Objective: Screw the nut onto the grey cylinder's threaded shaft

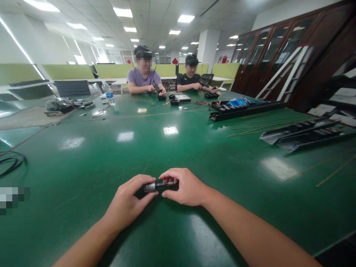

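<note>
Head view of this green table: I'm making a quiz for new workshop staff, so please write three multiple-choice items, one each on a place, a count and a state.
1. Where is the ridged metal part?
A) Inside the long black tray
B) On the floor
C) Between the left hand and right hand

2. How many people sit across the green table?
A) One
B) Two
C) Five

3. What state is the water bottle in?
A) Lying on its side
B) Standing upright
C) Crushed flat

Answers:
1. C, because the fingers of both hands hold it above the tabletop.
2. B, because a person in a purple shirt and a person in a black shirt sit there.
3. B, because it stands on its base on the far part of the table.
</note>
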`<state>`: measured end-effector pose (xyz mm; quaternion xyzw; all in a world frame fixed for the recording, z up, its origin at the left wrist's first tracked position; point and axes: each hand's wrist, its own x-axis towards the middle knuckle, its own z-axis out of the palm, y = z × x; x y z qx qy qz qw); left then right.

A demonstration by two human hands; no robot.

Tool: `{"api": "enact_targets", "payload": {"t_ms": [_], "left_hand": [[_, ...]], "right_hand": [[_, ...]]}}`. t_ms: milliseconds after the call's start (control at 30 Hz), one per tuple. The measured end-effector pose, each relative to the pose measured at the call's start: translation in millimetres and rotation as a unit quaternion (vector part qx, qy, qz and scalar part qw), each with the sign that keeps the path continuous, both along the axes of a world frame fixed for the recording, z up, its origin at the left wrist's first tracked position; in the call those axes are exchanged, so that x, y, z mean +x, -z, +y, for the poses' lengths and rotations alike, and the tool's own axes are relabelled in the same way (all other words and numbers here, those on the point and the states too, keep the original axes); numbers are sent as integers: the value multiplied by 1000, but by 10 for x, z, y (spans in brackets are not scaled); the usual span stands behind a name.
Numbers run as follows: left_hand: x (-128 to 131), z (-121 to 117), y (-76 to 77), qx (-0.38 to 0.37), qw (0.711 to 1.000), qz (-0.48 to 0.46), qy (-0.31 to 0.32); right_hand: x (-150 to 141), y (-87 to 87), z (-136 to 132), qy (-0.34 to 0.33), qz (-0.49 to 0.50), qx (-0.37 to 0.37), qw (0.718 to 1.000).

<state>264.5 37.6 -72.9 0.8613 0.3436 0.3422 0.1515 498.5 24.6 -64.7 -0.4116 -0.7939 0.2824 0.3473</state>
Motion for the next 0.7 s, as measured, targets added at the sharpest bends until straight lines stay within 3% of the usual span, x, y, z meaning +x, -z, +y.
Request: {"api": "enact_targets", "payload": {"t_ms": [267,700], "left_hand": [[46,-55,-19,-48,999,11,13],[79,-71,-32,-48,999,-1,7]], "right_hand": [[-13,-4,-18,-10,-15,9,1000],[-28,-24,-31,-11,-7,7,1000]]}}
